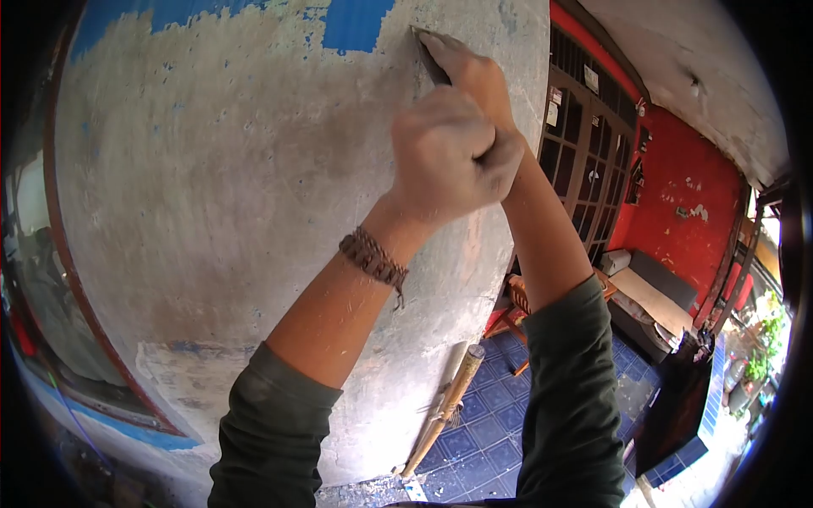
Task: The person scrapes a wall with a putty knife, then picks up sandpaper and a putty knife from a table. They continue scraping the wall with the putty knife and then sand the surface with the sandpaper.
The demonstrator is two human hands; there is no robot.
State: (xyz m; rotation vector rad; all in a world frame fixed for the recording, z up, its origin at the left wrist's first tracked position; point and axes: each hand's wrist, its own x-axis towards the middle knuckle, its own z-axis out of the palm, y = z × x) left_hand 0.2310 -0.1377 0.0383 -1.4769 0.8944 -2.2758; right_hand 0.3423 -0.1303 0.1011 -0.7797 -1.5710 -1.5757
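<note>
In front of me is a wall (229,195) of bare grey plaster, with patches of blue paint (351,24) along its upper part. My right hand (478,72) is closed on a scraper (433,61), its dark narrow blade against the plaster just right of a blue patch. Fingers of that hand lie along the blade. My left hand (445,152), with a braided bracelet at the wrist, is a fist nearer the camera, overlapping the right hand and wrist. Whatever the fist holds, if anything, is hidden.
A framed window (38,254) borders the wall on the left. A bamboo pole (445,411) leans at the wall's lower right, above blue floor tiles (491,415). Farther right are wooden doors (584,144), a sofa (652,296) and a red wall (677,186).
</note>
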